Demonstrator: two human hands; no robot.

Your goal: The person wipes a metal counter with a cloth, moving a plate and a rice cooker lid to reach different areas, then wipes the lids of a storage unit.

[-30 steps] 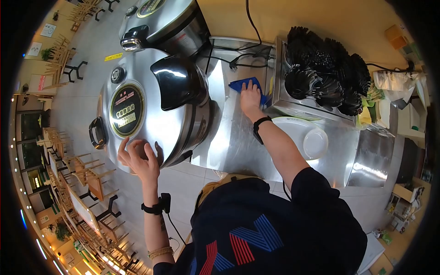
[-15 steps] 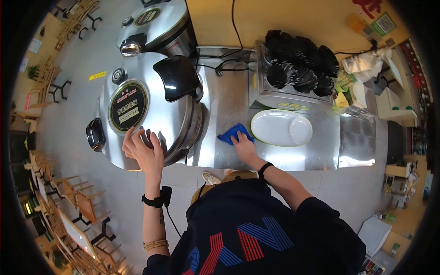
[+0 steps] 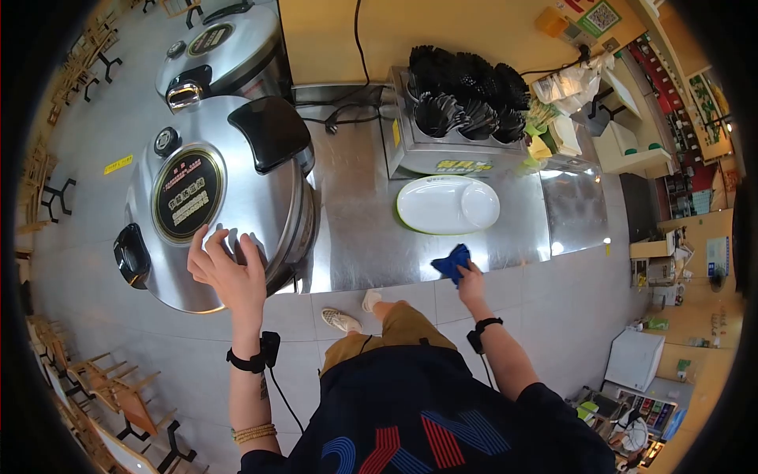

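My left hand [image 3: 228,271] hovers over or rests at the front of a large, round, silver cooker lid [image 3: 257,209], its fingers spread and slightly curled, holding nothing. A dark label [image 3: 188,196] with printed writing lies just beyond the fingertips, and a black handle [image 3: 272,134] tops the lid's right side. In my right hand [image 3: 471,284] a crumpled blue cloth [image 3: 451,261] is gripped at the counter's front edge. Just beyond the cloth, a white oval plate [image 3: 434,203] with a round compartment and a green edge sits on the steel counter [image 3: 355,229].
A metal holder [image 3: 403,150] with several bundles of black utensils [image 3: 466,87] stands behind the plate. Black cables [image 3: 347,118] trail across the counter's back. Another silver cooker [image 3: 253,47] is behind the first. Wooden chairs [image 3: 134,391] stand at lower left.
My right hand has drawn the blue cloth from beside the plate back to the counter's front edge, to the right. My left hand keeps its place by the lid. The view has shifted.
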